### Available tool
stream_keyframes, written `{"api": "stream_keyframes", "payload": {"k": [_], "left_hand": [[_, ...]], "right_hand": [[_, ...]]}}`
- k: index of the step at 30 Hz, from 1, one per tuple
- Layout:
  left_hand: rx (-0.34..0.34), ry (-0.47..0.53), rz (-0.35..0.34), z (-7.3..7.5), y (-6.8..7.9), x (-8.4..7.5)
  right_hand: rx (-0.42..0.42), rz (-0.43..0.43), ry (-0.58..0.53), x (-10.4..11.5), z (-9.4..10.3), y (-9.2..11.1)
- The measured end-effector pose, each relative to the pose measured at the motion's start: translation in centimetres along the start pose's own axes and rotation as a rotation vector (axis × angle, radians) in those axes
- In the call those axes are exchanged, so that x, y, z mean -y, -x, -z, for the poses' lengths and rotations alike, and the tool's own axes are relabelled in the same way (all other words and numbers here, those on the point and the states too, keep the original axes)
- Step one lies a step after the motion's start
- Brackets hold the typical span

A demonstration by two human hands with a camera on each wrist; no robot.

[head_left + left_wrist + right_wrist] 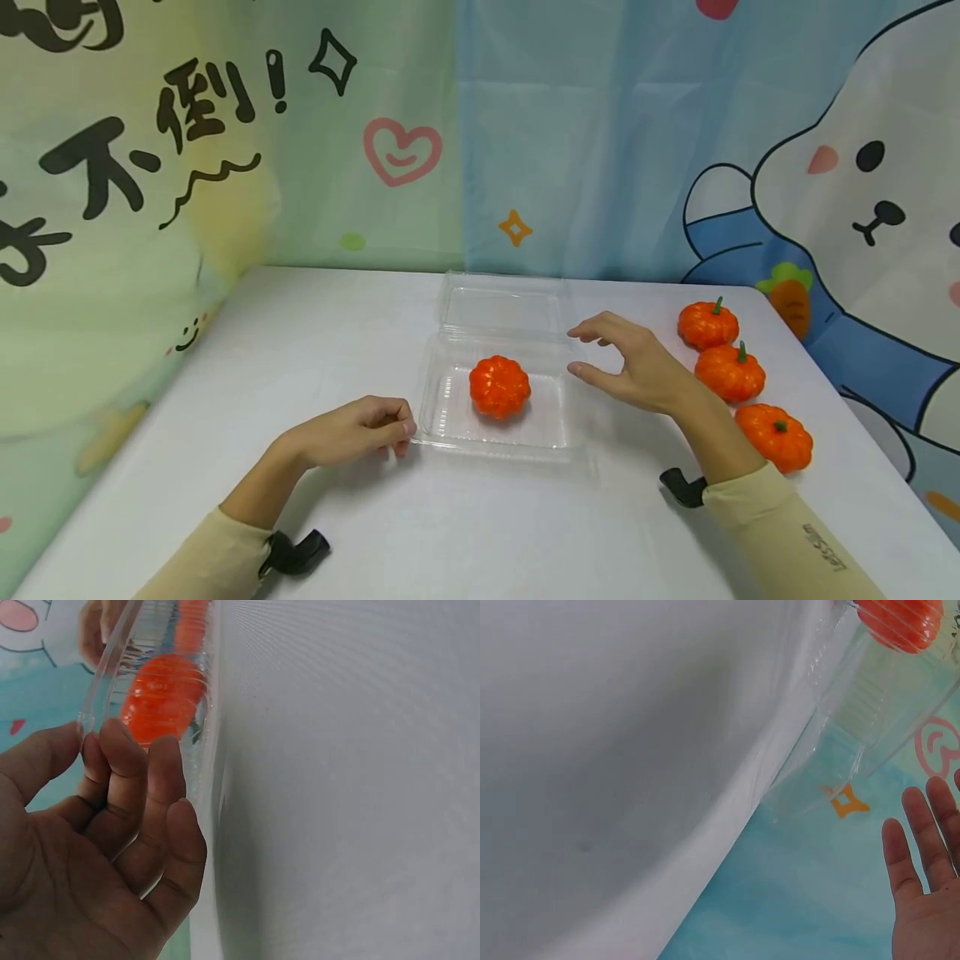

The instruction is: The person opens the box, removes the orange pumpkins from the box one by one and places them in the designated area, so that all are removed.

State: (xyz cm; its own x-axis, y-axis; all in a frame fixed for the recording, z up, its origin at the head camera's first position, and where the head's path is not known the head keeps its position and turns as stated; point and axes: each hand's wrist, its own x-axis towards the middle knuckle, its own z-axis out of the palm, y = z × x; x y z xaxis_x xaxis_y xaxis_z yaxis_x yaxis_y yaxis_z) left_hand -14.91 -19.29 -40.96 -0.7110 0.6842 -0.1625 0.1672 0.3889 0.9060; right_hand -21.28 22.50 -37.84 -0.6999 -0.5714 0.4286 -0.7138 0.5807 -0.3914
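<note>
A clear plastic clamshell box [450,421] lies on the white table with its lid [504,302] folded back. Inside the base rests a small orange pumpkin [499,387], its ribbed side upward. My left hand [356,432] pinches the box's near left rim between thumb and fingers, as the left wrist view also shows, where the pumpkin [163,697] appears through the wall. Just off the box's right side hovers my right hand [626,360], thumb and fingers spread apart with nothing between them. In the right wrist view its fingers [922,832] are extended.
Three more orange pumpkins with green stems stand in a row on the right of the table: a far one [707,323], a middle one [731,372] and a near one [776,437] beside my right forearm. A printed curtain [570,167] hangs behind the table.
</note>
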Motion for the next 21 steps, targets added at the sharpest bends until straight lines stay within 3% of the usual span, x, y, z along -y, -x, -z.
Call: {"api": "stream_keyframes", "payload": {"k": [21], "left_hand": [[-0.006,0.004,-0.01,-0.1,0.2,0.1]], "right_hand": [[0.17,-0.006,-0.148,2.8,-3.3,-3.2]]}}
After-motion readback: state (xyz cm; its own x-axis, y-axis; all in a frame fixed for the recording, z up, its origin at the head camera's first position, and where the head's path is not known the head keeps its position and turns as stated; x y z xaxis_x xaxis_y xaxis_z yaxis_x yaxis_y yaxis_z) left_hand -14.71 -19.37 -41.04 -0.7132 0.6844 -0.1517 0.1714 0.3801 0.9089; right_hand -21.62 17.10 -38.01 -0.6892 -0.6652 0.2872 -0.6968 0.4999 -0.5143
